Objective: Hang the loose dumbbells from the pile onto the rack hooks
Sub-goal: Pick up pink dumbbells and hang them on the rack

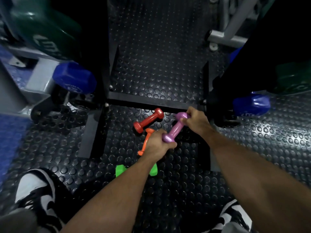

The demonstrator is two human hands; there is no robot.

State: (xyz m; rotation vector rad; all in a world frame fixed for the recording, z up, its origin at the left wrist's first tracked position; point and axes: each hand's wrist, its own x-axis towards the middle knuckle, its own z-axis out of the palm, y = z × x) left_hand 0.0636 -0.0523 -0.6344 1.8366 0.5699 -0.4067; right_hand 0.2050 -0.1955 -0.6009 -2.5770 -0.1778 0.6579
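A purple dumbbell (175,127) is held at both ends over the studded floor. My left hand (157,145) grips its near end and my right hand (196,121) grips its far end. Left of it a red dumbbell (149,120) lies on the floor. A thin orange dumbbell (146,141) lies partly behind my left hand. My left forearm crosses over a green dumbbell (121,170), hiding its middle. The black rack base (151,101) frames the floor just beyond the pile; no hooks show.
Blue dumbbells (74,78) sit on racks at left and a second blue dumbbell (251,105) at right, with large green ones (43,29) above. Grey frame tubing (225,39) stands at the back right. My shoes (36,190) are at the bottom corners.
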